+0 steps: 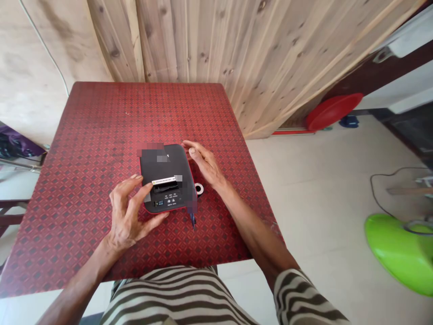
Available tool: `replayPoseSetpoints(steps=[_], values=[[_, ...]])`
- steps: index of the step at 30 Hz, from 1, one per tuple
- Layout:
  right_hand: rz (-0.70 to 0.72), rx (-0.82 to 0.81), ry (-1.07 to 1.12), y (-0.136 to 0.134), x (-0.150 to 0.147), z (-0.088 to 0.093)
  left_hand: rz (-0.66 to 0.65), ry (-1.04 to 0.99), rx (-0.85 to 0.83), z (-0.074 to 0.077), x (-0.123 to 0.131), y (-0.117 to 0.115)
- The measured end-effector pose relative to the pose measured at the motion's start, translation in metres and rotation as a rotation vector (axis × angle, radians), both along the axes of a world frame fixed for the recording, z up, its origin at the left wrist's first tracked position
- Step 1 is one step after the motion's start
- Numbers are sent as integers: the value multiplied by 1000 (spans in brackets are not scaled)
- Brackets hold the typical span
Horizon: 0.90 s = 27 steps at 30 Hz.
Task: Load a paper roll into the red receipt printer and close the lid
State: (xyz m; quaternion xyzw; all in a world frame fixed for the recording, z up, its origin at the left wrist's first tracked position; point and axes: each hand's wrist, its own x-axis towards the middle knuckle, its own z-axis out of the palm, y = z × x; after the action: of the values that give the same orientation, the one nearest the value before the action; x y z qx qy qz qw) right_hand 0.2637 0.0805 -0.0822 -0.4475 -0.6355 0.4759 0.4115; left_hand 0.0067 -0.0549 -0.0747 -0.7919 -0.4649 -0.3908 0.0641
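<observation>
A flat black device (165,164) with rounded corners and a red rim lies on the patterned red tabletop (101,122). On its near half are a dark slot, a white label strip (162,181) with tiny print, and small buttons; pixelated patches hide parts of it. My left hand (128,212) is spread at the near left corner, its index fingertip by the strip and thumb along the near edge. At the far right corner, my right hand (204,162) has its fingers stretched out beside the rim. A white ring-shaped piece (199,189) and a small dark blue strip (192,220) show beside the device.
Wooden plank wall (189,40) stands behind the table. To the right on the floor are a red round basin-like object (333,112), dark blue footwear (349,122) and a bright green plastic object (399,253) with a dark cable (374,189) near it.
</observation>
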Motion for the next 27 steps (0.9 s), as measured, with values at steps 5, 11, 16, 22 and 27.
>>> replayPoseSetpoints(steps=[5,11,16,22,27], values=[[105,-112,171,-1,-16,-6,67,-17,5,-4,-5,-14],[87,-162,218,-4,-16,-11,7,-75,30,-15,-3,-11],[92,-185,208,-2,-12,-10,2,-98,19,-19,-3,-13],[77,-153,171,-3,-5,-11,-24,-124,8,-19,-5,-14],[51,-138,142,-4,-3,-11,-39,-126,-4,-17,-5,-12]])
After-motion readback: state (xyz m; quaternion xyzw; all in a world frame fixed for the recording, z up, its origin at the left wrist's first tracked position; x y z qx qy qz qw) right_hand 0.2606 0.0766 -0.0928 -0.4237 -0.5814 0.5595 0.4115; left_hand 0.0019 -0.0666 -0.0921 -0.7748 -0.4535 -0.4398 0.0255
